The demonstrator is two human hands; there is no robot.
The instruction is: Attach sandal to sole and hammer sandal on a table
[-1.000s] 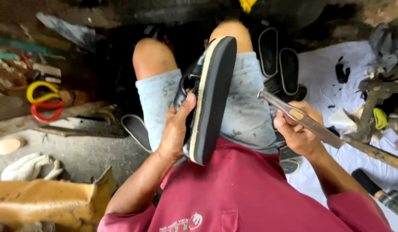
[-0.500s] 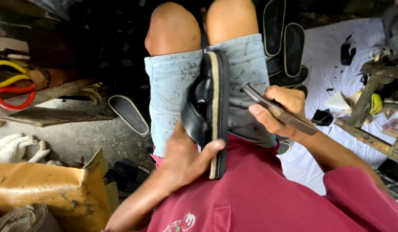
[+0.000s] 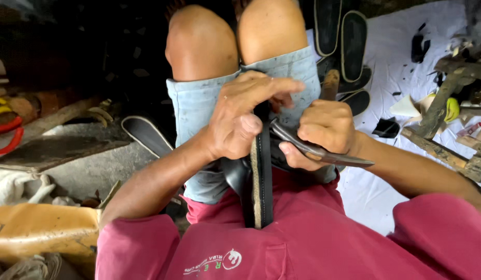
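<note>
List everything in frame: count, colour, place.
sandal: 1, black with a pale stitched edge, held on edge on the lap
metal tool: 1, dark grey, against the sandal
loose soles: several, black with pale rims, upper right
sole: 1, black, on the concrete at left
white sheet: 1, on the ground at right
red and yellow loops: far left
left hand: grips the sandal
right hand: holds the metal tool
</note>
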